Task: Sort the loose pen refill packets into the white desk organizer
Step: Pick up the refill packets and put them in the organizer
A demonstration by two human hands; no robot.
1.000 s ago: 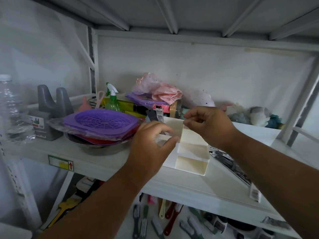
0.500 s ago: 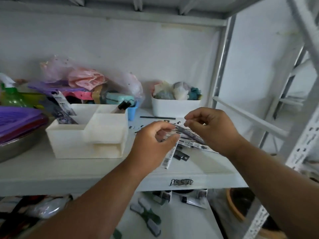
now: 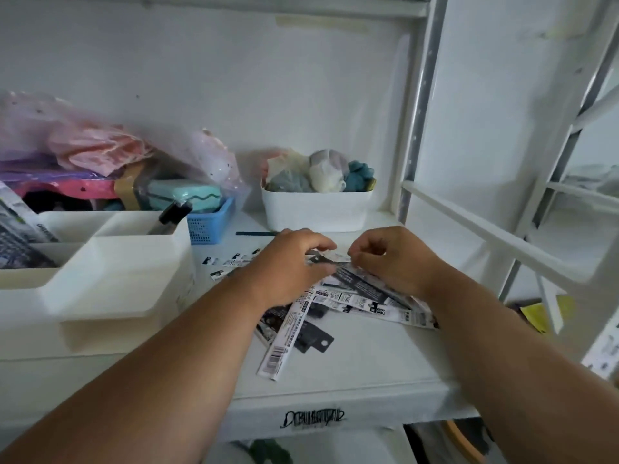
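Both hands, left hand [image 3: 294, 262] and right hand [image 3: 392, 259], pinch one refill packet [image 3: 338, 262] above the shelf's packet pile [image 3: 351, 303]; its long axis runs nine-to-three. The white organizer [image 3: 110, 276] lies at nine o'clock, nearer the left hand.

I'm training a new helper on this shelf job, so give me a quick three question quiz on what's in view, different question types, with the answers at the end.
1. True or false: the white desk organizer stands to the left of the pile of pen refill packets.
2. Multiple choice: what does the white tub by the back wall hold? A) pens B) soft bundled items C) tools
3. Short answer: what are the left hand and right hand doing?

Key
1. True.
2. B.
3. Both reach into the pile, fingers curled on a packet between them.
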